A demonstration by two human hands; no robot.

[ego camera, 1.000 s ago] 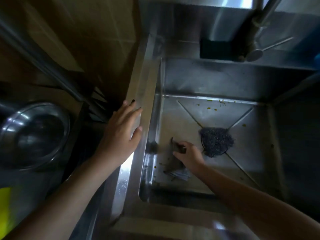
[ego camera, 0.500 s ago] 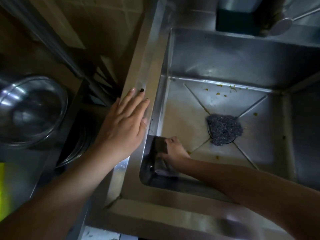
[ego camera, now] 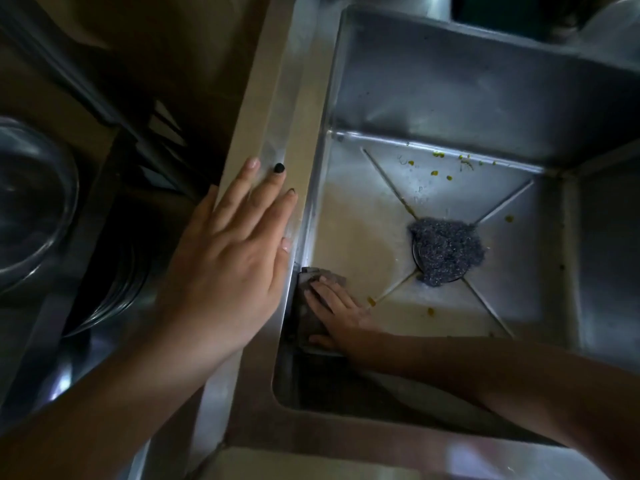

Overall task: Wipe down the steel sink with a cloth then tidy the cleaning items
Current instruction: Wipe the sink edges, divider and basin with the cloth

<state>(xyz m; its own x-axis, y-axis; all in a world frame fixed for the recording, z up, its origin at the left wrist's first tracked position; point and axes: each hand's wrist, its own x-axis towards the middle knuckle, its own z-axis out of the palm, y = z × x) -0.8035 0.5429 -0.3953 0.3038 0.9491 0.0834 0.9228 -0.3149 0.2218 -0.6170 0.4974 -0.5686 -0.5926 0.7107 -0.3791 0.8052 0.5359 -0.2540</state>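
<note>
The steel sink (ego camera: pixel 450 98) fills the right side of the view, its floor wet and flecked with yellow scraps. My right hand (ego camera: pixel 337 306) lies flat, fingers straight, pressing a dark grey cloth (ego camera: pixel 311 308) into the sink's near left bottom corner. A grey steel-wool scourer (ego camera: pixel 445 249) sits over the drain in the middle of the floor. My left hand (ego camera: pixel 235 258) rests open and flat on the sink's left rim (ego camera: pixel 277 109), fingers pointing away from me.
A shiny steel bowl (ego camera: pixel 33 202) and stacked dark dishes (ego camera: pixel 114 282) stand left of the rim. A dark block (ego camera: pixel 502 8) sits on the ledge behind the sink at the top edge. Counter edge runs along the bottom.
My right hand has slid the cloth from the sink floor near the drain into the near left corner. The camera has moved closer; my left hand stays on the rim.
</note>
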